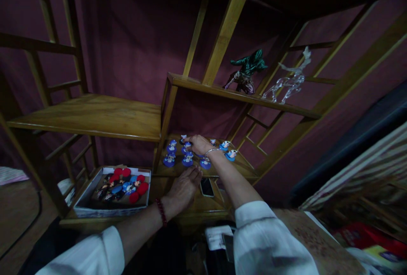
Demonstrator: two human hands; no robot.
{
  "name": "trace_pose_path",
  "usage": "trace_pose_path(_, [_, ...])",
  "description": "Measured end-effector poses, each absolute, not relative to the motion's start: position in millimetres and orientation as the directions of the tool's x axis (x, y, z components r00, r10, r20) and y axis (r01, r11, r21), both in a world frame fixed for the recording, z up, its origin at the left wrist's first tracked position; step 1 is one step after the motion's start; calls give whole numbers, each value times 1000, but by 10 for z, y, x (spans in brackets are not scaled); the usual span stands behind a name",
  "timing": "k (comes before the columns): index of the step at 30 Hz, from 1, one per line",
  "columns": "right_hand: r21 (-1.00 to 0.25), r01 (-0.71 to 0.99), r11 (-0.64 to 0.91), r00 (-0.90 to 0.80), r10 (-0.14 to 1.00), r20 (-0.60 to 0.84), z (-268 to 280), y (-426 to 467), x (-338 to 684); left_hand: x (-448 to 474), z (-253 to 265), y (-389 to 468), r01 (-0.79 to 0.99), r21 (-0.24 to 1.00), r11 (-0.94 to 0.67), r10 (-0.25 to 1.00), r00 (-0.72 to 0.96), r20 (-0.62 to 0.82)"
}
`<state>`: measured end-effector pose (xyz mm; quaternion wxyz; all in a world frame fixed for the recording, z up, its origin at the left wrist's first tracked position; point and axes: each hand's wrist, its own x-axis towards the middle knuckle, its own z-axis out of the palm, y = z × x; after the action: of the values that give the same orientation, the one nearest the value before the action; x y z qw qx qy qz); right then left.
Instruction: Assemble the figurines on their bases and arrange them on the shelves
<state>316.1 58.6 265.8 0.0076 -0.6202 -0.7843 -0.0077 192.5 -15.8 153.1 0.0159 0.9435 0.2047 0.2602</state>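
My right hand (198,144) reaches over the lower shelf, its fingertips closed at a small figurine (183,139) in the back left; part of the grip is hidden. Several purple-based figurines stand upright in rows around it, among them a front left figurine (169,159) and a front middle figurine (188,159). Right of my wrist are two blue-based figurines, a rear one (224,145) and a nearer one (231,155). My left hand (186,185) lies at the shelf's front edge, fingers stretched out and holding nothing that I can see.
A shallow box (111,212) of red- and blue-based figurines stands at left. A phone (207,187) lies beside my left hand. Above are a wooden shelf (89,116), a dark green hooded figure (248,71) and a clear deer figurine (289,81). Wooden posts frame the compartment.
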Motion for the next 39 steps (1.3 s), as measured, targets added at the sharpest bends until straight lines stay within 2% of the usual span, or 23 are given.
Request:
trace_pose_path(4, [-6,968,250,-249,966,67,2688,549,3173,1916,1540,-159,354,158,-922,385,789,479])
trace_pose_path(9, [-41,958,283,-269,941,204,2792,362,3158,1869,1603,-205,352,181,-918,395,780,485])
trace_pose_path(14, [-21,942,334,-312,899,307,2871,112,3113,1851,1631,-233,356,177,-918,396,782,482])
trace_pose_path(19, [-39,922,385,-366,900,236,2831,5,3092,1869,1597,-221,358,160,-920,389,778,493])
trace_pose_path(27, [29,926,375,-377,923,81,2655,76,3086,1876,1576,-204,368,128,-921,381,783,491])
trace_pose_path(39, [81,924,373,-378,924,53,2622,73,3075,1868,1603,-218,364,143,-920,385,779,495])
